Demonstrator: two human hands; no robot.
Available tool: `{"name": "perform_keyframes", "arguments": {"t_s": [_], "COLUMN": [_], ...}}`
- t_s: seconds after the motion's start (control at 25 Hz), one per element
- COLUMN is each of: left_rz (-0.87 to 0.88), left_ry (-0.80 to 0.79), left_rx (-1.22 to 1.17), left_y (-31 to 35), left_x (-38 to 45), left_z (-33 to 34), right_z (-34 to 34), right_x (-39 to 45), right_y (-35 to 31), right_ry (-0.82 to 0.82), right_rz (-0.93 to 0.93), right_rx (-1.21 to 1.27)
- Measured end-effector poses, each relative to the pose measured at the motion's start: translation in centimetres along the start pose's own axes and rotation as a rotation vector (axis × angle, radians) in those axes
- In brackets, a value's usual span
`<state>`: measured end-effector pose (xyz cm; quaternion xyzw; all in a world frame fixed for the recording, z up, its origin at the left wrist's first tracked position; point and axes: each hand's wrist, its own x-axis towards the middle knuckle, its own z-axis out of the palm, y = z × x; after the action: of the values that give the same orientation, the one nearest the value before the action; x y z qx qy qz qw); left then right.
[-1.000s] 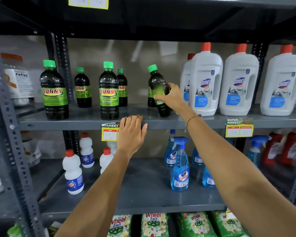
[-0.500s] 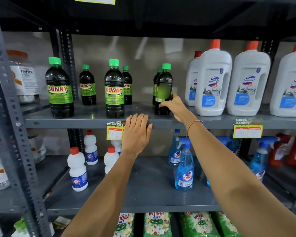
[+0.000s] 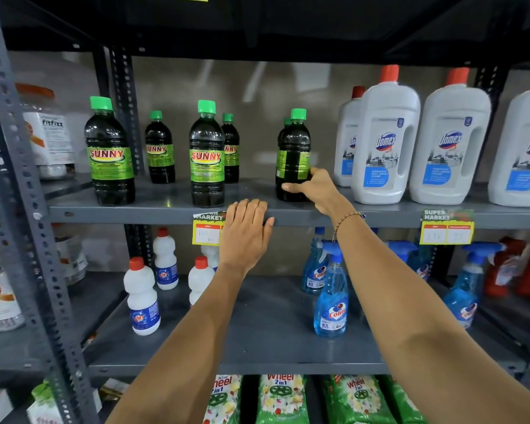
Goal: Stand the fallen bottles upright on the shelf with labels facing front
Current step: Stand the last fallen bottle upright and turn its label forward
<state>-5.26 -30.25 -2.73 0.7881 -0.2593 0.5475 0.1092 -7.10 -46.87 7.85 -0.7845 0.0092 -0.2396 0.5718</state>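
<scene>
In the head view, a dark green-capped bottle [image 3: 293, 154] is seen upright on the grey shelf [image 3: 166, 209], gripped low by the right hand [image 3: 314, 186], its label seam turned frontward. The left hand [image 3: 247, 231] is laid flat, empty, over the shelf's front edge.

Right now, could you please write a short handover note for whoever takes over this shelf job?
Right hand: gripping the base of a green-capped dark bottle, upright on the upper shelf.
Left hand: resting flat on the shelf's front edge, holding nothing.
Done: every Sunny bottle in view is standing; the front left and front middle ones show their labels.
Left: the held bottle's label faces sideways; turn it to the front, then let go.
</scene>
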Motion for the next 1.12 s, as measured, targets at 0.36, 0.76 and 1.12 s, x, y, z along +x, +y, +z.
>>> {"name": "perform_keyframes", "arguments": {"t_s": [0.36,0.76,1.12], "left_rz": [-0.003,-0.004,0.019], "left_ry": [0.026,0.021,0.020], "left_rx": [-0.003,0.007,0.006], "left_y": [0.01,0.02,-0.06], "left_x": [-0.02,-0.11,-0.06], "left_z": [0.12,0.06,0.07], "right_z": [0.57,0.43,-0.13], "right_x": [0.28,0.06,-0.09], "right_y": [0.24,-0.04,0.01], "right_ry": [0.056,0.001,-0.072], "right_rz": [0.004,-0.007,0.018], "right_rx": [-0.182,-0.182,-0.076]}}
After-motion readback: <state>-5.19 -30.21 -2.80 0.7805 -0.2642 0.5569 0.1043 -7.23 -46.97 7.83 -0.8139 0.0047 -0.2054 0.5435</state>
